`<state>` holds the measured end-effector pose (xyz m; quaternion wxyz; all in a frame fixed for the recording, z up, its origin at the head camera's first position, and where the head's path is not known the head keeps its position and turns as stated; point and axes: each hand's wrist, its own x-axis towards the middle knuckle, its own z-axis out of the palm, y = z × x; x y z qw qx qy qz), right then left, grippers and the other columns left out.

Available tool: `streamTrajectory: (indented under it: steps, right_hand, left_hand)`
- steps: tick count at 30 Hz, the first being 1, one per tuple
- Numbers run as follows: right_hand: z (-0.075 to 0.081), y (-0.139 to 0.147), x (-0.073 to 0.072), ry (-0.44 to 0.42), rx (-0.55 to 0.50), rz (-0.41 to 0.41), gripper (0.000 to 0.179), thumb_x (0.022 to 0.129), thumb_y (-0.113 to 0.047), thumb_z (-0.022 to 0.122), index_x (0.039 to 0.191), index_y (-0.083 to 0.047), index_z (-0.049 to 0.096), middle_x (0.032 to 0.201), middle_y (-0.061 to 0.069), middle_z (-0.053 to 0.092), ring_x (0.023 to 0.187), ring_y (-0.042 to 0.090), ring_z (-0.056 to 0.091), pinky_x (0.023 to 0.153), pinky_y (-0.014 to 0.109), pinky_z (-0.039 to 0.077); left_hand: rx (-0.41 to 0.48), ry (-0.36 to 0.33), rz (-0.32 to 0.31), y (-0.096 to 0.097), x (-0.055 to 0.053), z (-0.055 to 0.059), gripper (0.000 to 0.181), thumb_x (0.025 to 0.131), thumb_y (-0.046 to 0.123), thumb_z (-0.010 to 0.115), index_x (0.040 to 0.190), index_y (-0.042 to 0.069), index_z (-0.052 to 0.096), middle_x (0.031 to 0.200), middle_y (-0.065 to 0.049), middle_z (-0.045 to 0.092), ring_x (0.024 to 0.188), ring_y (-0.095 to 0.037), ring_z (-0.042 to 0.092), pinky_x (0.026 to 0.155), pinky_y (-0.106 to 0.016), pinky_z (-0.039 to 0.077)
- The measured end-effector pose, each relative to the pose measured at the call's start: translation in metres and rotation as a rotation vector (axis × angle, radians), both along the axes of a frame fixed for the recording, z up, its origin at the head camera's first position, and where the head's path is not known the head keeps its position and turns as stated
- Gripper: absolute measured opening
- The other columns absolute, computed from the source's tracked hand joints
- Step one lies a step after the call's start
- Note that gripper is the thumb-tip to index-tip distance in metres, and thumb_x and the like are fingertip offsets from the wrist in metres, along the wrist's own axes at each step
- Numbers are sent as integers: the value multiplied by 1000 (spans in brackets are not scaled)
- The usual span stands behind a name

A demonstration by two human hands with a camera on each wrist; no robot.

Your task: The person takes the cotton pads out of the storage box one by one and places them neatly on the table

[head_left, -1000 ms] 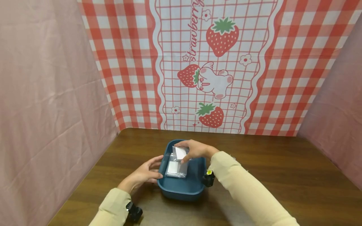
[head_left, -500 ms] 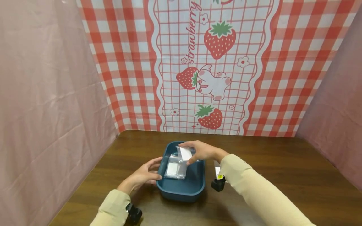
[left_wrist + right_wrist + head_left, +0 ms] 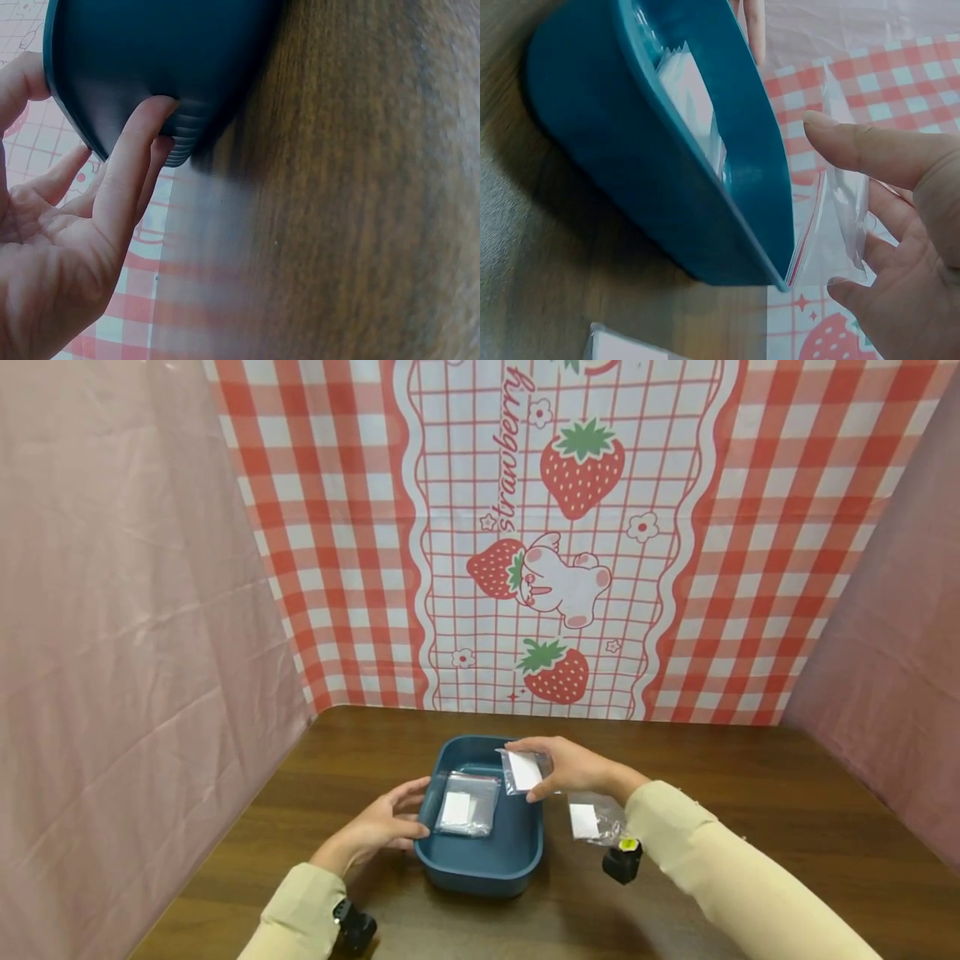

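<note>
In the head view my right hand (image 3: pixel 573 767) pinches a small clear zip bag (image 3: pixel 525 770) with a white piece in it, over the right rim of a blue bin (image 3: pixel 480 877). The right wrist view has this zip bag (image 3: pixel 844 202) between thumb and fingers, apart from the bin. At the bin's left side rests my left hand (image 3: pixel 381 821). Its fairly straight fingers touch the outer wall and rim, as the left wrist view shows on the bin (image 3: pixel 165 52). Inside the bin lie stacked zip bags (image 3: pixel 468 806); their number is unclear.
Right of the bin, another zip bag (image 3: pixel 592 820) with a white piece lies on the wooden table (image 3: pixel 720 827), partly under the right forearm. A strawberry-print checked cloth (image 3: pixel 555 568) hangs behind, with pink cloth (image 3: pixel 127 635) at the left.
My right hand has moved right with its zip bag, from above the stack to the bin's right rim. The bag on the table has come into view. The left hand stays in place.
</note>
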<state>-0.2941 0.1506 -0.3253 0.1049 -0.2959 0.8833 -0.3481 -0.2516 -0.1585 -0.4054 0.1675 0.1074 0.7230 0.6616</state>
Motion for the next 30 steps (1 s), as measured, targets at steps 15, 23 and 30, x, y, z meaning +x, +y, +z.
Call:
streamTrajectory:
  steps: [15, 23, 30]
  right_hand:
    - [-11, 47, -1, 102, -79, 16, 71, 71, -9, 79, 135, -3, 47, 136, 14, 47, 110, 27, 45, 80, 39, 42]
    - [-26, 72, 2, 76, -133, 2, 71, 72, -7, 78, 135, -1, 46, 139, 16, 43, 100, 27, 46, 73, 32, 44]
    - [-48, 96, 10, 93, -149, -16, 71, 71, -4, 78, 134, 2, 45, 138, 19, 43, 107, 29, 44, 75, 26, 43]
  left_hand:
    - [-9, 6, -4, -1, -1, -1, 77, 78, -4, 67, 144, 6, 30, 136, -28, 37, 98, -30, 58, 72, -41, 52]
    - [-26, 2, 12, -1, 0, 1, 77, 78, -2, 68, 144, 7, 31, 136, -27, 39, 98, -29, 58, 73, -42, 52]
    - [-18, -1, 2, 1, 1, 2, 77, 78, -3, 67, 144, 7, 30, 137, -27, 37, 98, -30, 58, 72, -41, 52]
